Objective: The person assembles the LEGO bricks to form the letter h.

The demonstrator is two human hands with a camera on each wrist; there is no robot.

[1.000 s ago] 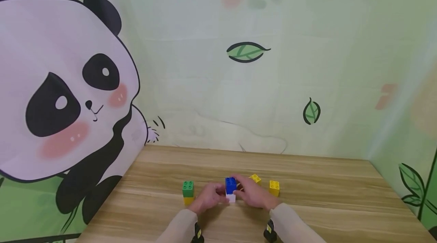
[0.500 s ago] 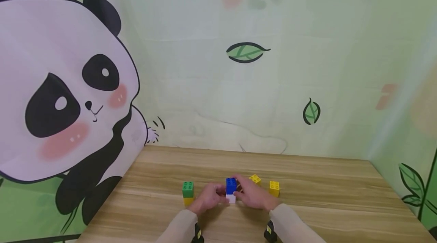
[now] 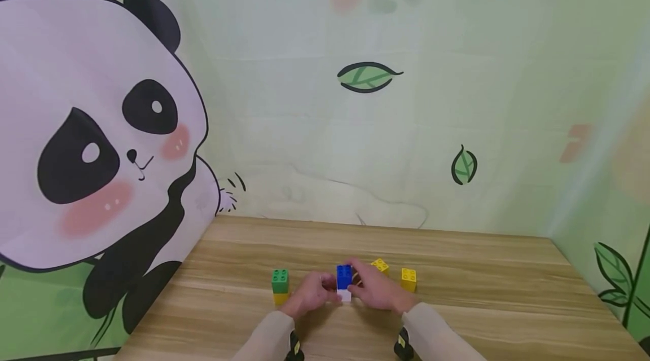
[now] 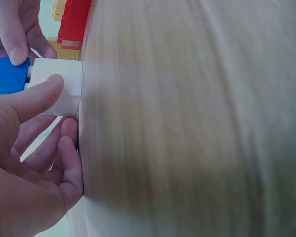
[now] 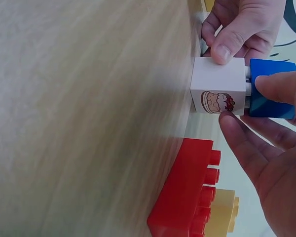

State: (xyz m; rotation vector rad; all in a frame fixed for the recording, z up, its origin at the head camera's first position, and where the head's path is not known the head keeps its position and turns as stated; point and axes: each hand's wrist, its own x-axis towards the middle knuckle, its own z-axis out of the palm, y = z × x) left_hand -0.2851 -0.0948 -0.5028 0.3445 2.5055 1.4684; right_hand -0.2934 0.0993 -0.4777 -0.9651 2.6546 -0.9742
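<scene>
A blue building block [image 3: 343, 277] stands on top of a white building block [image 3: 345, 295] at the front middle of the table. My left hand [image 3: 311, 293] grips the white block low down, its thumb against the near side. My right hand [image 3: 378, 289] holds the blue block above, thumb on its face. In the right wrist view, the white block [image 5: 218, 74] carries a printed cake picture. There a narrow gap with studs showing separates it from the blue block [image 5: 271, 103]. The white block's base rests on the table.
Left of the hands stands a green block [image 3: 280, 281] on a yellow block [image 3: 281, 298]. Two yellow blocks, one farther back [image 3: 380, 265] and one to the right [image 3: 408, 278], lie beyond my right hand. A long red block [image 5: 182, 187] shows in the right wrist view.
</scene>
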